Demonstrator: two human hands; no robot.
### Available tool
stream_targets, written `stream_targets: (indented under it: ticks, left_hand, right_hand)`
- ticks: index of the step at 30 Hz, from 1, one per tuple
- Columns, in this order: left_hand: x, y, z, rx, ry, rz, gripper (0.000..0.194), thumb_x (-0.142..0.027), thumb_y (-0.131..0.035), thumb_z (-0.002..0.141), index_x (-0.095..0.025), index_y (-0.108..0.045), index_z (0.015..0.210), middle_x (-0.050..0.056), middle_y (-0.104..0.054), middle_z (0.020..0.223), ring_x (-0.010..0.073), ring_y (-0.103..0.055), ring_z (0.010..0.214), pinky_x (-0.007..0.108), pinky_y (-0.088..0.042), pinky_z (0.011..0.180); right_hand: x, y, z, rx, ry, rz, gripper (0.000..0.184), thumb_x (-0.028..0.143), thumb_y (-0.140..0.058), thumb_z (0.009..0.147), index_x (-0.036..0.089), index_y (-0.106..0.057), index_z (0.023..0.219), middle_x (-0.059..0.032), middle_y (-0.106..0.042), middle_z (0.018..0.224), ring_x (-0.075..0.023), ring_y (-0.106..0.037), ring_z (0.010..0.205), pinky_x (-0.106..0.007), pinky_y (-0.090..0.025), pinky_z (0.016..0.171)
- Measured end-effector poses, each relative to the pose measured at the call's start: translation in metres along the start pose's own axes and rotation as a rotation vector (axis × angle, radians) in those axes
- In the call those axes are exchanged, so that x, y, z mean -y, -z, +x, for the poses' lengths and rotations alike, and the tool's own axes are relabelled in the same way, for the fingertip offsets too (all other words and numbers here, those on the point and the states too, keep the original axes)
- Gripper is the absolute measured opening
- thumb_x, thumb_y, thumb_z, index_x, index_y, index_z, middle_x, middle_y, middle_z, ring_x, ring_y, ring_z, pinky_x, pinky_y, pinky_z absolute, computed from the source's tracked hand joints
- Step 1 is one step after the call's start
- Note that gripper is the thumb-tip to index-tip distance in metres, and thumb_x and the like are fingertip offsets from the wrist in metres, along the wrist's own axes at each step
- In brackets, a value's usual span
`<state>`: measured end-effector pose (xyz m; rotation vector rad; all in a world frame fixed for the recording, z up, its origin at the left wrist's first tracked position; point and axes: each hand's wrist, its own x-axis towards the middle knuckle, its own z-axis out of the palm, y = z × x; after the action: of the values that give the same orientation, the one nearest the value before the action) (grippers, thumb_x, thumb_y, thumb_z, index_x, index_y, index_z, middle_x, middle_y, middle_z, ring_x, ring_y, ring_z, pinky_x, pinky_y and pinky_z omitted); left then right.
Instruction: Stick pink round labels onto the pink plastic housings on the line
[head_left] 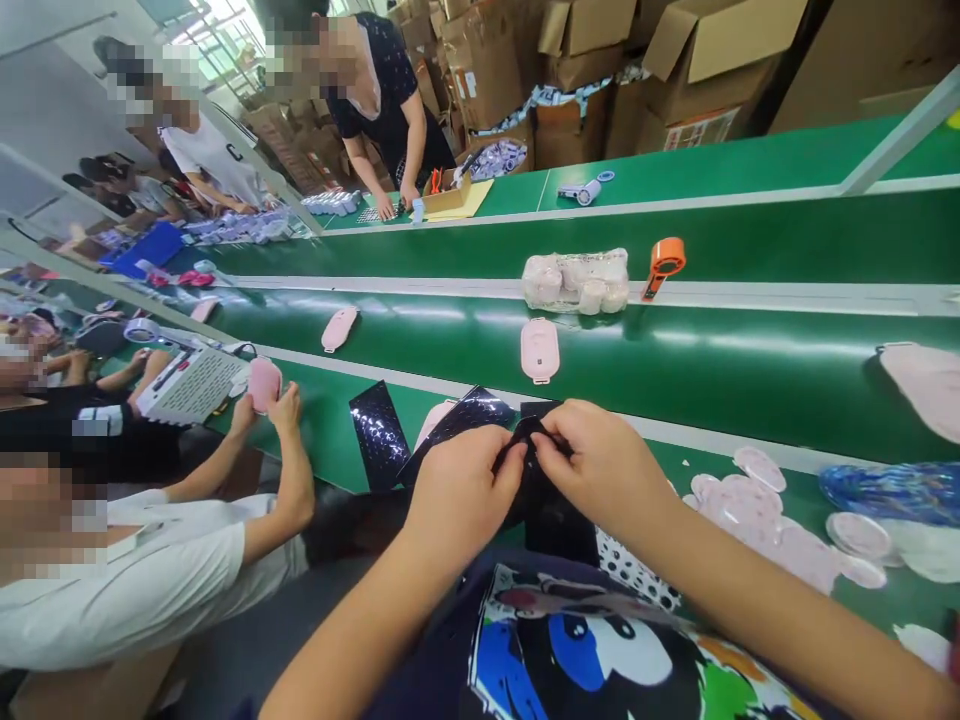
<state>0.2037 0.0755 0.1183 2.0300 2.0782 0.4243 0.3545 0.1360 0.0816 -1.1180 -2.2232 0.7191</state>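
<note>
At the left, a co-worker's hands (pixel 283 412) hold a pink case (pixel 264 385). On the green belt (pixel 322 430) lies a shiny black sheet (pixel 379 435). The left hand (pixel 465 495) and right hand (pixel 600 465) pinch a black plastic piece (pixel 529 470) shut between their fingers, just over the belt's near edge. It could rip if pulled too hard, or slip onto the pink discs (pixel 750 505) at the right. No words can be read.

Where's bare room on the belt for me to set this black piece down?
Near belt: bare green between the glossy black sheet and the co-worker's pink case. Next belt: bare green between one pink oval case and another. Crowded: around the black piece your left hand and right hand hold, and rightward, where pink discs pile up.
</note>
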Motion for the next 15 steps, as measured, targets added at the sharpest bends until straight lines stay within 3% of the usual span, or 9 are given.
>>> stream_targets:
  ticks: [9, 12, 15]
  left_hand:
    - [-0.025, 0.012, -0.011, -0.286, -0.358, 0.169, 0.014, -0.016, -0.054, 0.088, -0.014, -0.06, 0.076, 0.001, -0.064, 0.06, 0.0162, -0.06, 0.05, 0.03, -0.043, 0.048]
    - [-0.021, 0.022, -0.012, -0.35, -0.418, 0.126, 0.006, -0.015, -0.057, 0.087, -0.013, -0.062, 0.084, 0.001, -0.068, 0.065, 0.0153, -0.062, 0.052, 0.03, -0.047, 0.05]
    - [-0.005, 0.033, -0.012, -0.316, -0.438, 0.001, 0.007, -0.013, -0.059, 0.084, -0.014, -0.062, 0.091, 0.002, -0.072, 0.079, 0.0151, -0.067, 0.068, 0.029, -0.053, 0.062]
  right_hand:
    - [0.008, 0.006, -0.01, -0.311, 0.164, 0.085, 0.012, 0.014, -0.053, 0.088, 0.016, -0.06, 0.078, -0.0025, -0.061, 0.071, -0.0155, -0.055, 0.068, -0.029, -0.044, 0.063]
    - [0.012, 0.01, -0.008, -0.409, 0.259, 0.104, 0.008, 0.011, -0.056, 0.087, 0.016, -0.061, 0.088, -0.0042, -0.067, 0.08, -0.016, -0.06, 0.079, -0.03, -0.048, 0.073]
    - [0.015, 0.019, -0.009, -0.382, 0.431, 0.11, 0.013, 0.008, -0.055, 0.086, 0.017, -0.061, 0.093, -0.0039, -0.069, 0.083, -0.0158, -0.063, 0.085, -0.031, -0.048, 0.075]
